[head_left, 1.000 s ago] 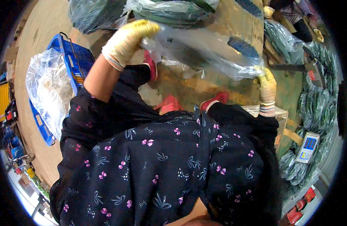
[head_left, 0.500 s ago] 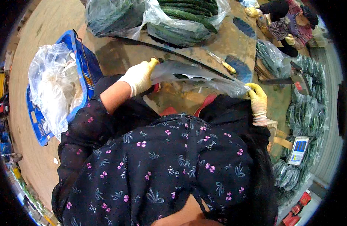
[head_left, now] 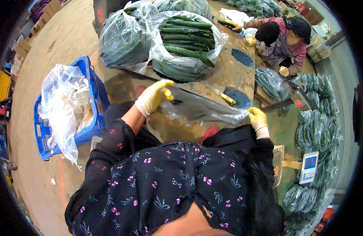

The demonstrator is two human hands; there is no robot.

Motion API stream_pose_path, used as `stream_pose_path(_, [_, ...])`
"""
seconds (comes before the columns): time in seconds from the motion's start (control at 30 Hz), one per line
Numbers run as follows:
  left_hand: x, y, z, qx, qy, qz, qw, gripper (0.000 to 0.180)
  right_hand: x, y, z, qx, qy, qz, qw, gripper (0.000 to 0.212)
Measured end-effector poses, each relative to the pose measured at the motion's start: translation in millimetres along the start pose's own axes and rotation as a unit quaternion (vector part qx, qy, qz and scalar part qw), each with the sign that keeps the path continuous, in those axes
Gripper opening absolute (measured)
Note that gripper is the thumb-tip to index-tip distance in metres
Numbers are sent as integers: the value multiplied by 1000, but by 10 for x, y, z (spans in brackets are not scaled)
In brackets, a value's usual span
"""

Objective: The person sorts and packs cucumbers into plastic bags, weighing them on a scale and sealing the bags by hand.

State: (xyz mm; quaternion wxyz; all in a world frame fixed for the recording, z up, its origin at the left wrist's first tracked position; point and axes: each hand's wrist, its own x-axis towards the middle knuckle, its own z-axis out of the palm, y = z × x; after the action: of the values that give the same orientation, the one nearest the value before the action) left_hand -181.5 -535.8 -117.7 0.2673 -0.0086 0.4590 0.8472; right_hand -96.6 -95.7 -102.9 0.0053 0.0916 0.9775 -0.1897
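A clear plastic bag stretches between my two gloved hands in front of my lap. My left hand, in a pale yellow glove, is closed at the bag's left end with fingers and thumb curled. A small dark green patch shows beside that thumb; what it is I cannot make out. On the other side, my right hand pinches the bag's right end. Just beyond the bag, a knife with a yellowish handle lies on the table. Behind it sits an open bag of long cucumbers.
A blue crate with loose plastic bags stands at my left. More bagged cucumbers are on the table. A co-worker in gloves is at the far right. Stacked bagged cucumbers and a scale display are at my right.
The view has shifted, so the table and cucumbers appear lower. My left hand has turned and its fingers have shifted on the bag. The right hand keeps its pinch.
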Motion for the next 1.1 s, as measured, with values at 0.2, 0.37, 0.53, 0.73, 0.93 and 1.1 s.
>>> stream_pose_path(0.2, [185, -64, 95, 22, -92, -77, 992, 55, 459, -470, -326, -114, -39, -104, 987, 22])
stream_pose_path(0.37, [283, -92, 83, -58, -117, -84, 988, 61, 1461, -1400, 202, -12, 21, -273, 962, 24])
stream_pose_path(0.53, [324, -27, -23, -61, -112, -82, 988, 64, 2143, -2275, 785, -23, -17, -278, 960, 31])
stream_pose_path(0.73, [331, -8, -133, -70, -96, -72, 990, 67, 1766, -2514, 1528, -24, -185, -381, 905, 43])
stream_pose_path(0.93, [293, 16, -183, -84, -91, -86, 988, 63, 1514, -2455, 1796, -31, -143, -393, 908, 50])
stream_pose_path(1.1, [303, 6, -185, -79, -87, -83, 990, 62, 1551, -2514, 1377, -65, -70, -448, 889, 38])
